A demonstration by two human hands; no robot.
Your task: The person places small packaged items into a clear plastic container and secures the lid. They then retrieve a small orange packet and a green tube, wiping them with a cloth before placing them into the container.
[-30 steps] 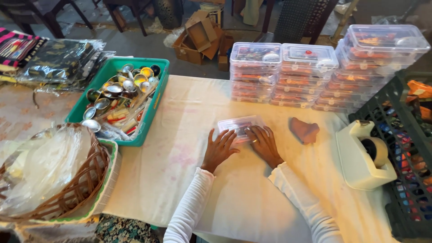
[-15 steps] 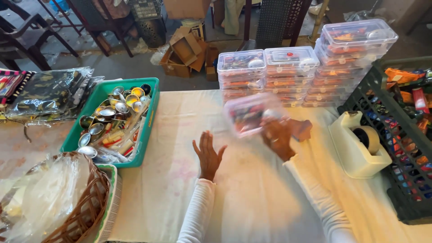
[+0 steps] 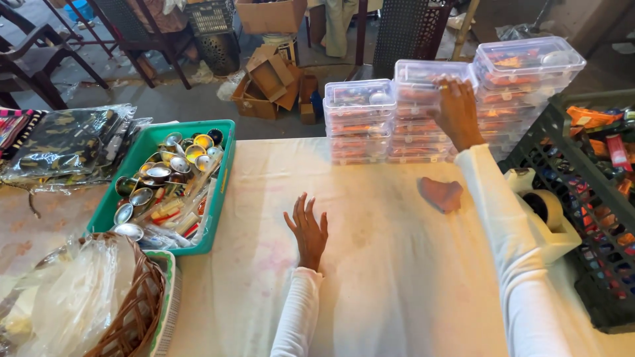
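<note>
My right hand (image 3: pixel 455 112) reaches to the far side of the table and grips the right end of a clear plastic box (image 3: pixel 418 74) with colourful contents. That box lies on top of the middle stack of such boxes (image 3: pixel 415 142). A lower stack (image 3: pixel 359 122) stands to its left and a taller one (image 3: pixel 528 63) to its right. My left hand (image 3: pixel 307 231) lies flat on the cream tablecloth (image 3: pixel 397 277), fingers spread and holding nothing. A small reddish-brown piece (image 3: pixel 442 194) lies on the cloth below my right forearm.
A green tray (image 3: pixel 222 198) of small metal bowls and packets sits at the left. A wicker basket (image 3: pixel 142 297) with plastic bags is at the near left. A white tape dispenser (image 3: pixel 549 218) and a black crate (image 3: pixel 595 264) stand at the right. Cardboard boxes (image 3: pixel 271 79) lie on the floor beyond.
My right hand lifted the clear box off the cloth in front of me and carried it up onto the middle stack. My left hand let go and stayed on the cloth.
</note>
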